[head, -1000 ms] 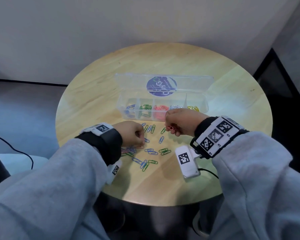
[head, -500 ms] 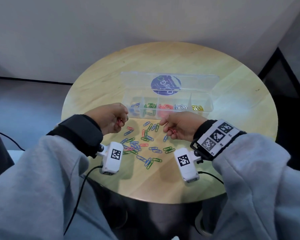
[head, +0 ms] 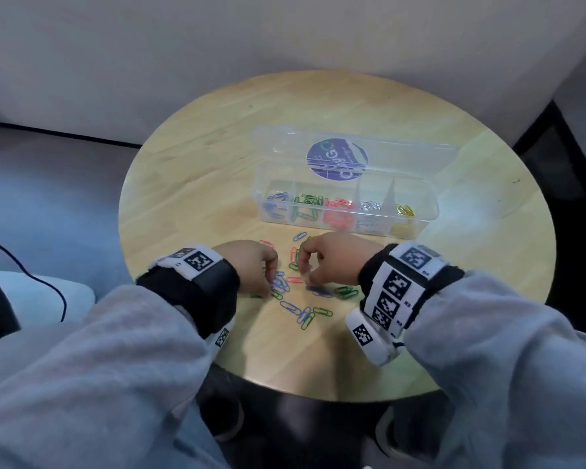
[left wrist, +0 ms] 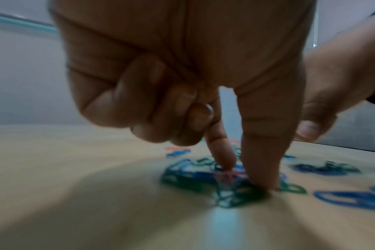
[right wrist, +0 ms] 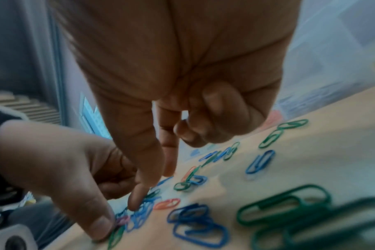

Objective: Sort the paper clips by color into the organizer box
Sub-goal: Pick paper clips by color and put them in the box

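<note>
A clear organizer box [head: 427, 211] with its lid open stands at mid-table; its compartments hold blue, green, red, silver and yellow clips. Loose paper clips [head: 305, 314] in blue, green and red lie in front of it. My left hand [head: 273, 282] is down on the pile, where its thumb and forefinger [left wrist: 261, 169] pinch a red paper clip [left wrist: 225, 177] that still lies among blue and green ones. My right hand [right wrist: 154, 187] hovers just to the right with thumb and forefinger apart. Its thumb tip touches blue clips [right wrist: 143, 213], its other fingers are curled, and nothing shows in them.
The round wooden table [head: 471, 333] is small, and its front edge runs under my wrists. A grey wall stands behind it, with a dark gap at the right. A black cable [head: 48, 282] lies on the floor to the left.
My left hand came down from beside the box onto the pile. My right hand shifted left over the clips, and the red clip it held no longer shows.
</note>
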The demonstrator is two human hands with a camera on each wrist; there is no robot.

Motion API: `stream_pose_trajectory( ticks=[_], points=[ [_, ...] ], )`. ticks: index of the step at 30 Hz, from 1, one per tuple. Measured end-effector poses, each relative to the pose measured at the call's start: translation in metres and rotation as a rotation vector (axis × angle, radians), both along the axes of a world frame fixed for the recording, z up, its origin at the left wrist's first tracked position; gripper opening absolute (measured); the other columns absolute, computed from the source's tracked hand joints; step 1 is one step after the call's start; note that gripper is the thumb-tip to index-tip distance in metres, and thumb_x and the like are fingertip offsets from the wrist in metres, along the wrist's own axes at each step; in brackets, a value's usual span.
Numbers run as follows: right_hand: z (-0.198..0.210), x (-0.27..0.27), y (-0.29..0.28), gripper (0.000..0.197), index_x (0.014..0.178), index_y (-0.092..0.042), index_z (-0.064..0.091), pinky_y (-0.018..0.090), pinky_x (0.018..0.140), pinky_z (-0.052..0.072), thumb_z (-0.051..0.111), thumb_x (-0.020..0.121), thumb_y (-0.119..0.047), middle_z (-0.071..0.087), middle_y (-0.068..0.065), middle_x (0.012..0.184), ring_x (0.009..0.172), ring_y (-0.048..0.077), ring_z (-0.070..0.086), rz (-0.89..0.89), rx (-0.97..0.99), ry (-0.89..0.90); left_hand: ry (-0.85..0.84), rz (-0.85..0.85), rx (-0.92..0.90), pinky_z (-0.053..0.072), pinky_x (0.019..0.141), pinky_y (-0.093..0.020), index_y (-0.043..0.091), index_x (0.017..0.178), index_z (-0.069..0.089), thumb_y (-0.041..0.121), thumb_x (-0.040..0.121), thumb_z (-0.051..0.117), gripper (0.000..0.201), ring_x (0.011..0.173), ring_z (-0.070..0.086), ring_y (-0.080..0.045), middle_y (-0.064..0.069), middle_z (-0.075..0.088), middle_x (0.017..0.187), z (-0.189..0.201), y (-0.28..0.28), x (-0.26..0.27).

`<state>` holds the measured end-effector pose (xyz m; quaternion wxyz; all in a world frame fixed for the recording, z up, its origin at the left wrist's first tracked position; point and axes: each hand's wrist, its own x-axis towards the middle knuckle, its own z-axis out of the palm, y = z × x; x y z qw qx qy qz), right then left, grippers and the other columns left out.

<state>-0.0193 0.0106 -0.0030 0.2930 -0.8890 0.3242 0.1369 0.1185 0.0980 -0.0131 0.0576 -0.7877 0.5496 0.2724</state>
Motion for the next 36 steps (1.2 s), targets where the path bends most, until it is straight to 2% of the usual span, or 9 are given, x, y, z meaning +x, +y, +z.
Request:
stream_pose_trajectory(
  ticks=[3,7,9,12,17,21,26,32,36],
  points=[
    [-0.002,0.011,0.007,0.022,0.094,-0.024,0.063,0.028,0.068,0.045,0.067,0.075,-0.014,0.047,-0.01,0.07,0.075,0.017,0.052,0.054,-0.038,0.088,0.011,-0.029,-0.022,0.03,0.051,-0.018,0.026,0.074,0.054,0.022,0.074,0.069,0.015,0.074,0.048,-0.013,0.011,0.046,0.065,-0.001,0.0,-0.004],
    [-0.003,0.026,0.014,0.019,0.089,-0.023,0.057,0.025,0.064,0.04,0.064,0.078,-0.008,0.053,-0.004,0.085,0.081,0.018,0.051,0.12,-0.103,0.145,0.094,-0.035,0.003,0.031,0.05,-0.017,0.025,0.072,0.055,0.022,0.077,0.069,0.015,0.064,0.048,-0.008,0.011,0.048,0.063,-0.001,-0.002,-0.002],
    [-0.004,0.032,0.017,0.02,0.084,-0.02,0.055,0.024,0.062,0.041,0.062,0.077,-0.003,0.056,-0.002,0.083,0.081,0.019,0.053,0.138,-0.131,0.202,0.184,-0.002,0.012,0.035,0.053,-0.017,0.024,0.072,0.06,0.021,0.077,0.07,0.012,0.055,0.049,0.003,0.011,0.054,0.062,0.0,0.0,0.003],
    [-0.006,0.035,0.017,0.017,0.082,-0.015,0.062,0.023,0.058,0.042,0.063,0.071,-0.003,0.057,0.0,0.071,0.073,0.021,0.055,0.13,-0.134,0.281,0.342,0.105,-0.024,0.039,0.058,-0.02,0.02,0.066,0.058,0.017,0.077,0.07,0.017,0.054,0.05,-0.003,0.006,0.06,0.064,0.008,0.003,0.015],
    [-0.003,0.022,0.015,0.017,0.061,-0.016,0.051,0.018,0.048,0.037,0.06,0.068,-0.003,0.054,0.002,0.063,0.061,0.02,0.05,0.069,-0.054,0.266,0.782,0.486,-0.139,0.033,0.037,-0.012,0.012,0.061,0.041,-0.006,0.086,0.052,0.032,0.047,0.043,-0.011,-0.005,0.056,0.055,0.025,0.002,0.032],
    [0.0,0.009,0.001,0.019,0.06,-0.017,0.053,0.03,0.06,0.047,0.064,0.073,-0.008,0.064,0.004,0.07,0.062,0.024,0.056,-0.191,0.193,0.084,0.988,0.662,-0.238,0.038,0.039,-0.013,0.011,0.063,0.043,-0.001,0.089,0.043,0.028,0.037,0.05,-0.006,-0.004,0.058,0.053,0.031,0.002,0.041],
    [0.006,-0.003,-0.01,0.026,0.068,-0.01,0.044,0.019,0.041,0.034,0.046,0.086,0.009,0.05,0.01,0.066,0.049,0.013,0.044,-0.601,0.631,-0.312,1.107,0.861,-0.247,0.032,0.034,-0.011,0.011,0.066,0.045,0.011,0.09,0.04,0.024,0.03,0.045,-0.004,0.003,0.053,0.042,0.03,0.0,0.047],
    [0.008,0.001,-0.007,0.028,0.078,-0.006,0.054,0.015,0.04,0.034,0.031,0.091,0.003,0.041,0.005,0.064,0.053,0.012,0.039,-0.761,0.828,-0.355,0.932,0.804,-0.189,0.022,0.038,-0.015,0.015,0.065,0.039,0.015,0.089,0.042,0.024,0.037,0.031,-0.008,0.002,0.041,0.05,0.023,-0.013,0.044],
    [0.009,0.008,-0.008,0.028,0.072,-0.008,0.048,0.015,0.038,0.037,0.031,0.093,-0.004,0.043,0.005,0.067,0.054,0.014,0.043,-0.815,0.858,-0.332,0.415,0.394,-0.143,0.027,0.053,-0.023,0.016,0.072,0.05,0.023,0.087,0.058,0.018,0.059,0.039,-0.019,-0.001,0.044,0.066,0.017,-0.018,0.042]
  ],
)
